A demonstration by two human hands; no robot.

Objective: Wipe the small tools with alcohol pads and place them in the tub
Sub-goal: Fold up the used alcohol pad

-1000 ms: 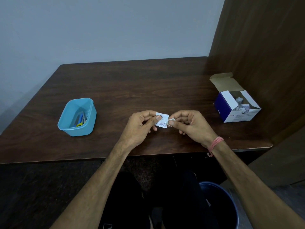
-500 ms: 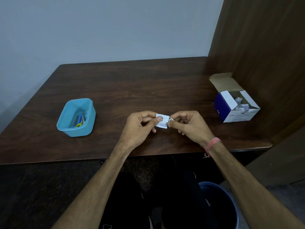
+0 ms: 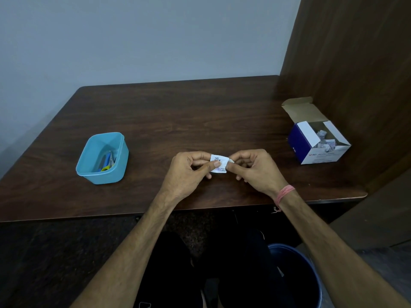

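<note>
Sitting at the dark wood desk (image 3: pixel 178 121), you work over its near edge with both forearms reaching in from below. Blue bin (image 3: pixel 295 276) sits on the floor under the desk, by your right arm. Alcohol pad box (image 3: pixel 311 141), blue and white, flaps open, stands at the desk's right end, well apart from your hands, crumpled packets showing inside. Light blue tub (image 3: pixel 102 158) is on the left of the desk, well apart too, with small tools (image 3: pixel 108 162) inside: blue and yellow handles, detail too small to tell. Your left hand (image 3: pixel 189 172) pinches the alcohol pad packet (image 3: pixel 218 163) by its left side, thumb on the printed face. Your right hand (image 3: pixel 255 170) pinches the packet's top right corner, thumb and forefinger clamped on it. Packet sits between the two grips, held just above the desk. Pink thread band (image 3: pixel 285 193) on your right wrist.
</note>
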